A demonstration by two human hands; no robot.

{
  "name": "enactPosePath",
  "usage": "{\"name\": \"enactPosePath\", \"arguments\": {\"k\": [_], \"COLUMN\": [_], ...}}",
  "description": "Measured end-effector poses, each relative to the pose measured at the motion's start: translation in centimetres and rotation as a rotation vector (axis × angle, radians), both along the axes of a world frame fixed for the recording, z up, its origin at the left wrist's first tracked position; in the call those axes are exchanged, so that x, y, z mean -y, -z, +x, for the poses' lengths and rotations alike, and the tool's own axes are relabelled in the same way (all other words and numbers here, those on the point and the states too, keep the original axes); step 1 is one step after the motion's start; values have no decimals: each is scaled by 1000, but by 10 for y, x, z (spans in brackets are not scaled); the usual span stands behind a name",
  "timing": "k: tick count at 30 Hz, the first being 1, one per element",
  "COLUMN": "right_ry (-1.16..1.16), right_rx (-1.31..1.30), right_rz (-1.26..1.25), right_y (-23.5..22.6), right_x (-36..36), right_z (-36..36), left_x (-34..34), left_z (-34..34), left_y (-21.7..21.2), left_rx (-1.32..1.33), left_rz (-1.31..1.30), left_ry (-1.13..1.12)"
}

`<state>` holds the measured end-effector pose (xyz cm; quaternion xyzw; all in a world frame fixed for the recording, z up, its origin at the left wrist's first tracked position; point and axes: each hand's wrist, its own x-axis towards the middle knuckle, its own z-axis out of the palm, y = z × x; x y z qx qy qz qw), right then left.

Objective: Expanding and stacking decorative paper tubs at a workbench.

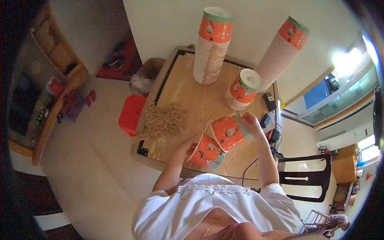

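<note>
My left hand point(187, 147) grips an orange patterned paper cup point(207, 152) lying on its side above the wooden table point(200, 100). My right hand point(251, 123) holds a second orange cup point(227, 133) by its green rim, tilted, its base almost touching the first cup. A heap of tan rubber bands point(165, 121) lies on the table to the left of my left hand.
Two tall stacks of orange cups point(212, 46) point(282, 48) and a short stack point(242, 90) stand at the table's far side. Black chargers and cables point(269, 116) lie at the right edge. A red stool point(131, 114) stands left, a dark chair point(306, 178) right.
</note>
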<state>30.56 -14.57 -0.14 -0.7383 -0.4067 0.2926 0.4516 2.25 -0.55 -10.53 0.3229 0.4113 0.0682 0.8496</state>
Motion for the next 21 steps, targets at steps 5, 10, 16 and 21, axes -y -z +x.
{"name": "enactPosePath", "arguments": {"k": [5,10,16,21], "right_ry": [152,218,122,89], "right_rx": [313,623,733,470], "right_rz": [18,-101,-176,18], "right_y": [5,59,48,24], "right_x": [-1,9,3,3], "right_z": [-8,19,-21,-66], "left_x": [32,28,52,26], "left_z": [-5,-30,-53,-30], "left_y": [-31,-38,2,-53], "left_rx": [99,198,223,279], "left_rz": [425,583,565,90], "left_ry": [486,688,257,-328]}}
